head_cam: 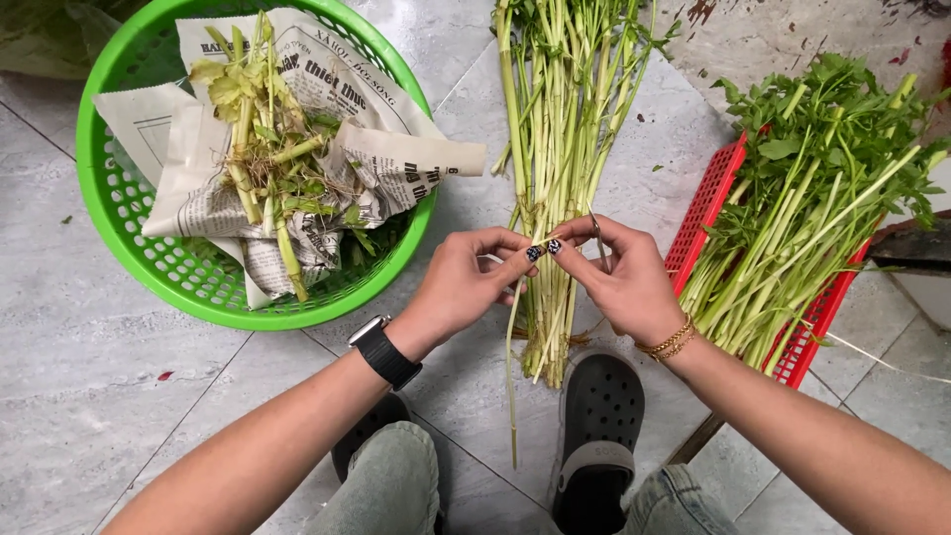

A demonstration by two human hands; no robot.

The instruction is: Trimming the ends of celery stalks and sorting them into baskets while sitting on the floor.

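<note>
My left hand [466, 282] and my right hand [619, 277] meet over the floor, fingertips pinched together on one thin green stem [512, 367] that hangs down between them. The right hand also has a thin blade-like piece poking up between its fingers. Just behind the hands lies a long bundle of stripped green stems [555, 129] on the tiles. A black watch sits on my left wrist, gold bracelets on my right.
A round green basket [119, 213] lined with newspaper holds leaf and stem scraps at the left. A red crate [705, 213] at the right carries leafy green stalks. My two feet in dark clogs [597, 426] rest on the grey tiled floor.
</note>
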